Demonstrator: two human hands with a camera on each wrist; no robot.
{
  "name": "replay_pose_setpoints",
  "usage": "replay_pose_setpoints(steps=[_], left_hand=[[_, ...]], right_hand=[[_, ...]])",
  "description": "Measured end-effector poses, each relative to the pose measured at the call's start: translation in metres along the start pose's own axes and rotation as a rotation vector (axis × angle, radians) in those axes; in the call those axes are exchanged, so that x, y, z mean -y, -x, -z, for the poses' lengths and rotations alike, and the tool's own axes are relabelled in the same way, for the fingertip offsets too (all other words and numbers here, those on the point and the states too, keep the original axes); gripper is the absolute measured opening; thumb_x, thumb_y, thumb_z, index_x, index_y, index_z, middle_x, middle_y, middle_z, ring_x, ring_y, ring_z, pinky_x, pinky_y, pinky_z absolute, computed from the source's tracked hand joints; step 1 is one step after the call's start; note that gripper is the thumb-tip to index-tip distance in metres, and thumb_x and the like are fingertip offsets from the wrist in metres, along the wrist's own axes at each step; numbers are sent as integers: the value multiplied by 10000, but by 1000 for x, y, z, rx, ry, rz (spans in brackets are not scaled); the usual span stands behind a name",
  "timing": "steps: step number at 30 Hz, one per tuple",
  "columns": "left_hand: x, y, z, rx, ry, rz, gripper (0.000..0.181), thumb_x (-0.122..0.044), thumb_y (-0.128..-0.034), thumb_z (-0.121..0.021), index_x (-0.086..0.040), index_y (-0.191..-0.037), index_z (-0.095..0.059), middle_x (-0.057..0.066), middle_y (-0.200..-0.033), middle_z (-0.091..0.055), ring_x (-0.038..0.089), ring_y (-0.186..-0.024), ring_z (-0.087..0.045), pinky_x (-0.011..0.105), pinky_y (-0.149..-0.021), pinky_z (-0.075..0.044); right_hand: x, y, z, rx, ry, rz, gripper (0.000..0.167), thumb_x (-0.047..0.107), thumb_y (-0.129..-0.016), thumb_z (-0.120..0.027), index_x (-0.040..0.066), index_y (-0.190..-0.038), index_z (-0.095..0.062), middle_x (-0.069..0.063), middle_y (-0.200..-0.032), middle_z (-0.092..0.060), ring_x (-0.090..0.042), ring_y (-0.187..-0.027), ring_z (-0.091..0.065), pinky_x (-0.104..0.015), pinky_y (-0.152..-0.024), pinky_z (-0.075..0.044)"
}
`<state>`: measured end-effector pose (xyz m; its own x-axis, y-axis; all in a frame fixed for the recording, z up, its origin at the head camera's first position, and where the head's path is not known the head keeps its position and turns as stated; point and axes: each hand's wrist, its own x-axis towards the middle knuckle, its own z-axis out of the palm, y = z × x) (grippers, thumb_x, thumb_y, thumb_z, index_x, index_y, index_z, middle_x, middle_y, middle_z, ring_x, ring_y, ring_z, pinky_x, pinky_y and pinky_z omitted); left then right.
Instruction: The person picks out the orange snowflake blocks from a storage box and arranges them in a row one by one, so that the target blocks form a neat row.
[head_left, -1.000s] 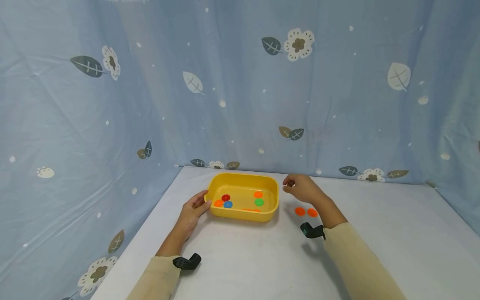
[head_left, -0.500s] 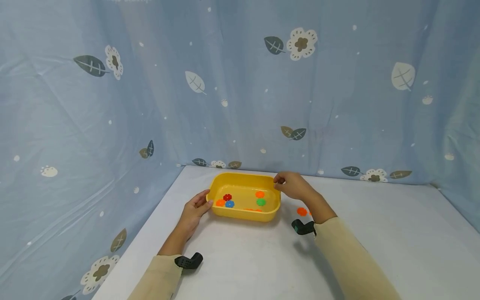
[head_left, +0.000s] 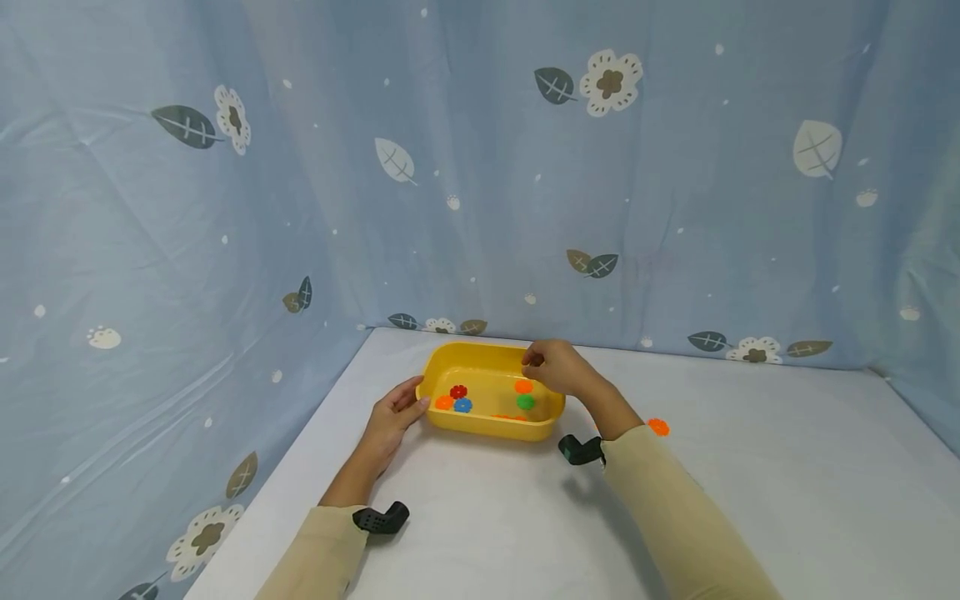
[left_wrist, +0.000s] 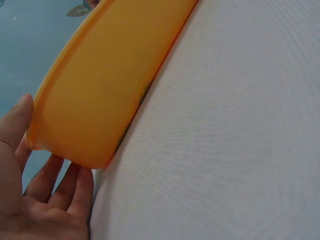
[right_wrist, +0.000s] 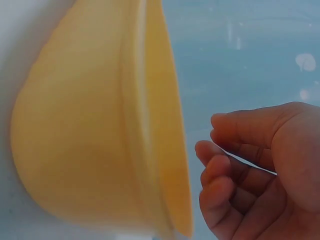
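A yellow plastic basin point(head_left: 491, 427) stands on the white-covered table. My left hand point(head_left: 392, 421) grips its left end, the thumb at the rim and the fingers against the outer wall, as the left wrist view also shows. Over the basin's right part hangs my right hand point(head_left: 561, 367), fingers loosely bent; the right wrist view shows nothing between thumb and fingers. Inside lie small notched discs: a red disc point(head_left: 458, 392), a blue disc point(head_left: 462, 405), a green disc point(head_left: 526, 402) and several orange ones, including an orange disc point(head_left: 523, 387) below my right fingers. The front wall partly hides some.
Another orange disc point(head_left: 658, 427) lies on the table point(head_left: 780, 467) just right of my right forearm. Behind and to the left hangs a blue curtain point(head_left: 480, 167) with leaf and flower prints. Each wrist carries a black camera.
My right hand has moved left from beside the basin to above its right part. Two orange discs seen on the table earlier are now out of sight behind the forearm; another shows beside it.
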<state>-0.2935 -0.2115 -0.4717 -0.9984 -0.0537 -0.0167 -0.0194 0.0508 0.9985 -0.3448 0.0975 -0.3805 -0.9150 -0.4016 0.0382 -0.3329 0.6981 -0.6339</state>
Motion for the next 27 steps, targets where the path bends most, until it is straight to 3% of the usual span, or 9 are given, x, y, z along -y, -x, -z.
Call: replay_pose_setpoints(steps=[6, 18, 27], left_hand=[[0, -1, 1, -6, -12, 10, 488, -172, -924, -689, -194, -1388, -538, 106, -1456, -446, 274, -1337, -406, 352, -1012, -433], [1, 1, 0, 3, -16, 12, 492, -193, -924, -690, -186, -1391, -534, 113, -1465, -442, 290, -1347, -395, 363, -1012, -430], [1, 0, 0, -7, -7, -6, 485, -181, -921, -693, -183, -1381, -542, 97, -1471, -440, 283, -1357, -388, 366, -1006, -434]], right_hand=[[1, -9, -13, 30, -3, -8, 147, 165, -936, -652, 63, -1042, -659, -19, -892, -616, -181, -784, -573, -300, -706, -524], [0, -23, -33, 60, -5, -53, 219, 196, -931, -668, 76, -1114, -656, -21, -997, -620, -188, -863, -570, -350, -815, -525], [2, -30, -41, 60, 47, -96, 265, 207, -914, -690, 69, -1137, -653, -87, -1139, -625, -256, -1030, -568, -417, -957, -481]])
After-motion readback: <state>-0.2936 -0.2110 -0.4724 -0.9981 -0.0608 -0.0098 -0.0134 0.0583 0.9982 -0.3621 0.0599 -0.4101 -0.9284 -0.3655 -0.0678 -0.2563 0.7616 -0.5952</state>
